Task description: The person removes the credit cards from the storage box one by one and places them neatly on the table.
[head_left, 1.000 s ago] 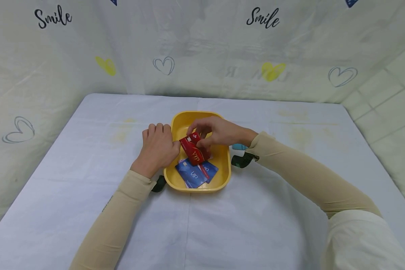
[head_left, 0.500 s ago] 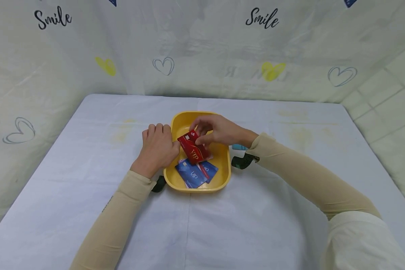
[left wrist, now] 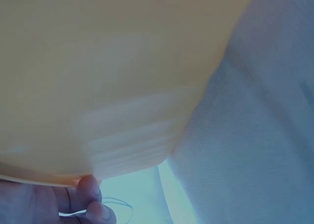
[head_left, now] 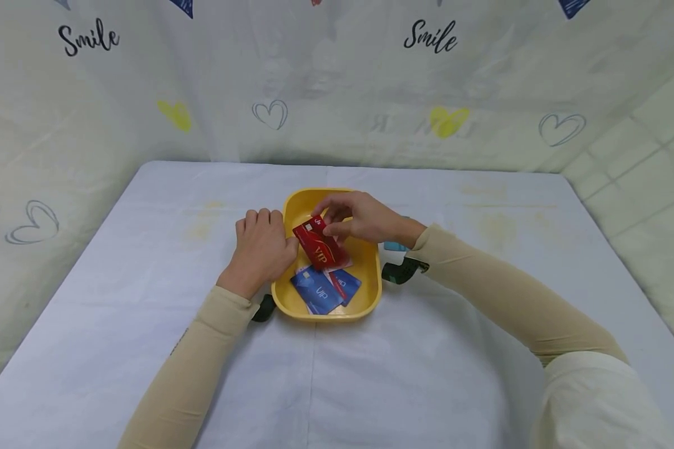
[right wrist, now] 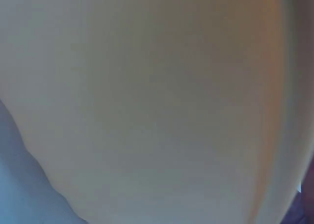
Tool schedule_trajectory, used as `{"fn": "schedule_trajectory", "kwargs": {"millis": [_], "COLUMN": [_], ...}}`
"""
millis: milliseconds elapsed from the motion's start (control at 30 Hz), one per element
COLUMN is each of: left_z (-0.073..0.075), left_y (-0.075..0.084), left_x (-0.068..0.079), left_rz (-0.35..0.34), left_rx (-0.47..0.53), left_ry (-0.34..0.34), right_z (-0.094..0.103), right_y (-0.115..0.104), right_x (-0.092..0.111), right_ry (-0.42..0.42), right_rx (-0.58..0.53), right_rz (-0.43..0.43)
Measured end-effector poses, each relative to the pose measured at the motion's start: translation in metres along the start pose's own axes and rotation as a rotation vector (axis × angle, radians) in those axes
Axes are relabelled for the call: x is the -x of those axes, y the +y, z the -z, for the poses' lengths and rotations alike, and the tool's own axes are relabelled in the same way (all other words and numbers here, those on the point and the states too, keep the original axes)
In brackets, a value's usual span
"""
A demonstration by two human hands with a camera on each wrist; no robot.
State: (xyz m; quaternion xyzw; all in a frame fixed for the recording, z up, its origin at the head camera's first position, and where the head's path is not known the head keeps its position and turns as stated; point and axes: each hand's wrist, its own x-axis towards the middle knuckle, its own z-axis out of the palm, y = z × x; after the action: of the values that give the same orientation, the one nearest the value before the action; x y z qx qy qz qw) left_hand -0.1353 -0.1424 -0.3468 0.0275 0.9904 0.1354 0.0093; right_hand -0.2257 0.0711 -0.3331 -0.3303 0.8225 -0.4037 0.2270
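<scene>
My right hand [head_left: 361, 218] reaches over the yellow plastic tub [head_left: 373, 293] and pinches a red VIP card [head_left: 321, 251] between thumb and fingers. This card is tilted, and the edge of something pale shows beneath it. Lower in the tub, a blue VIP card [head_left: 317, 292] overlaps another blue card [head_left: 349, 284], with a narrow red strip between them. My left hand [head_left: 263, 251] holds the tub's left rim; in the left wrist view its curled fingers [left wrist: 89, 187] are at that rim. The tub's outer wall [right wrist: 171, 106] fills most of the right wrist view and hides the cards.
A small light-blue object [head_left: 394, 246] lies on the white-covered table [head_left: 427, 374] right of the tub, partly hidden by the right wrist. Dark wrist devices, like the one on the right [head_left: 401, 272], sit close to the tub's sides. A printed curtain [head_left: 337, 75] hangs behind the table.
The red card has shifted slightly up and left in my right hand, and more of its face shows. My left hand keeps its place on the rim. The head view has tilted slightly upward.
</scene>
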Motion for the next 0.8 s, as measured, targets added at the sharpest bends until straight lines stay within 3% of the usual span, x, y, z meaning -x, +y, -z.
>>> {"fn": "schedule_trajectory", "kwargs": {"millis": [800], "left_z": [-0.0024], "left_y": [0.0011], "left_x": [0.0011], "left_rz": [-0.008], "left_rx": [-0.004], "left_ry": [0.028], "right_z": [0.0022], "right_y": [-0.0041], "right_x": [0.0058], "right_ry": [0.051], "right_rx": [-0.052], "right_rz": [0.023]}}
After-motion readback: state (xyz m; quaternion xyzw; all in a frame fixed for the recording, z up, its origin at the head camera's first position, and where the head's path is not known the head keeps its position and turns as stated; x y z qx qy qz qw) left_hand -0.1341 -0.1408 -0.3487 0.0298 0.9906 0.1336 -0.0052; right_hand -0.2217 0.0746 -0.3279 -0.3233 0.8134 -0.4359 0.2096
